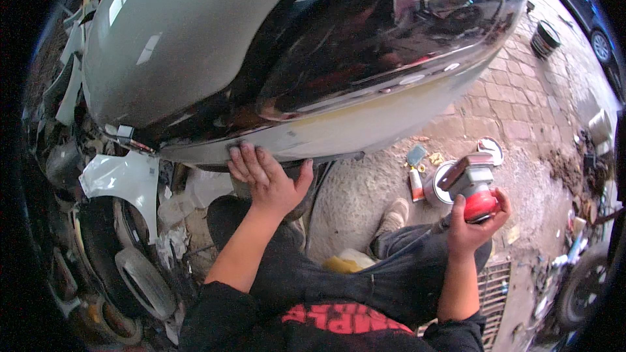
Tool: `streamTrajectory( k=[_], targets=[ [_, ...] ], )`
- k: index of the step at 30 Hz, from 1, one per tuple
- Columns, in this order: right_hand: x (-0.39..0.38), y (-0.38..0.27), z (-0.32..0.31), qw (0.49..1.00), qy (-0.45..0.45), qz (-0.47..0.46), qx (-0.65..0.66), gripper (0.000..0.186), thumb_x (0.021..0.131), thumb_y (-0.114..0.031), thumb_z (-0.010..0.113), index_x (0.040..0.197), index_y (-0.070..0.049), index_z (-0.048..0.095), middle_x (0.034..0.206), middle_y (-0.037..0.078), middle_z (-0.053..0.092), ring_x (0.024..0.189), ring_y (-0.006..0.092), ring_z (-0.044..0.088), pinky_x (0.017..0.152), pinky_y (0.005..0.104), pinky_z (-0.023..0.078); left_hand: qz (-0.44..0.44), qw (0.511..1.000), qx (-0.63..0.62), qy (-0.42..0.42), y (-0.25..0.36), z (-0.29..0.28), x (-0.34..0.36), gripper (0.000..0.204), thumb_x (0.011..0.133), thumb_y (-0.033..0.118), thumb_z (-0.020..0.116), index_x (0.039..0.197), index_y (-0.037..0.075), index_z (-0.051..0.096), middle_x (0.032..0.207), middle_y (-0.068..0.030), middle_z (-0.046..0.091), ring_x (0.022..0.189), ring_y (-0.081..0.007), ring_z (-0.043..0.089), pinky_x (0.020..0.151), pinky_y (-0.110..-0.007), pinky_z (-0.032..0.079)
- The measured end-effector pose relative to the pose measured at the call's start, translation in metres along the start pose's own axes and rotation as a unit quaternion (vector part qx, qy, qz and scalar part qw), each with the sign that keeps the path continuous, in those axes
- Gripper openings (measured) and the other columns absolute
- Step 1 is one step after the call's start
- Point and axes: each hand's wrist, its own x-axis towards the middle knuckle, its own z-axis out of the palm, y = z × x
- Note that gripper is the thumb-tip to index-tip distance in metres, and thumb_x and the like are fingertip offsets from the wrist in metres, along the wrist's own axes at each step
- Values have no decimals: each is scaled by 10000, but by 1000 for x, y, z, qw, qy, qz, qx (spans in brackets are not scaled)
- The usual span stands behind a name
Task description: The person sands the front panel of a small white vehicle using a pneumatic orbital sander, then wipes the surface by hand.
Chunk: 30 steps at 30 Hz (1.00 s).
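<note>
My left hand (266, 181) lies with its fingers stretched out on the pale lower edge of a car panel (365, 120), thumb apart. Grey and yellowish patches show along that edge, below a glossy black section (313, 58). In my right hand (475, 218) is a power sander (479, 189) with a red top and a grey body. Its flat brown pad is tilted up, apart from the car. My fingers wrap round the red part, and a hose seems to run from it toward my lap.
Beside the sander stand an open can (443, 181) and an orange-and-white tube (416, 184). A white fender (124, 182) and several tyres (145, 283) crowd the left. At the right are a black bucket (545, 40), a floor grate (495, 296) and another tyre (582, 287).
</note>
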Motion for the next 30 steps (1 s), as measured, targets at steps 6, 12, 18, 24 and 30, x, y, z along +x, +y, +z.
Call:
streamTrajectory(
  k=[6, 12, 18, 24, 30],
  targets=[
    [-3, -2, 3, 1000, -13, -2, -11, 773, 713, -85, 859, 1337, -11, 410, 1290, 150, 462, 1194, 272, 490, 1064, 401, 385, 67, 997, -4, -33, 60, -1, 40, 980, 862, 529, 657, 1532, -75, 271, 1593, -323, 242, 1459, -537, 231, 1142, -661, 131],
    [6, -8, 1, 998, -5, -45, -53, 744, 660, -94, 862, 1274, -15, 450, 1180, 174, 506, 1113, 343, 533, 1019, 445, 421, 91, 995, -17, -44, 134, 14, 90, 884, 825, 500, 675, 1519, 23, 405, 1627, -173, 310, 1497, -406, 272, 1144, -604, 177],
    [11, -15, -4, 998, 2, -38, -40, 709, 645, -127, 871, 1218, -36, 462, 1137, 208, 505, 1036, 371, 541, 909, 464, 457, 131, 982, -58, -122, 181, 2, 135, 853, 850, 471, 642, 1544, 45, 389, 1652, -138, 287, 1517, -314, 268, 1167, -571, 177],
    [8, -15, -4, 1000, -16, -17, -5, 706, 659, -171, 879, 1211, -28, 461, 1146, 229, 505, 1046, 397, 539, 915, 486, 459, 115, 976, -99, -153, 150, -4, 116, 816, 843, 415, 662, 1521, 35, 410, 1608, -169, 353, 1513, -354, 254, 1170, -569, 214],
    [12, -21, -16, 1000, 8, 0, -12, 673, 639, -147, 874, 1170, -38, 475, 1135, 208, 503, 1031, 378, 541, 908, 457, 461, 117, 988, 9, -99, 96, -6, 61, 808, 867, 422, 666, 1461, -66, 418, 1569, -264, 346, 1492, -467, 225, 1168, -629, 192]
  ],
)
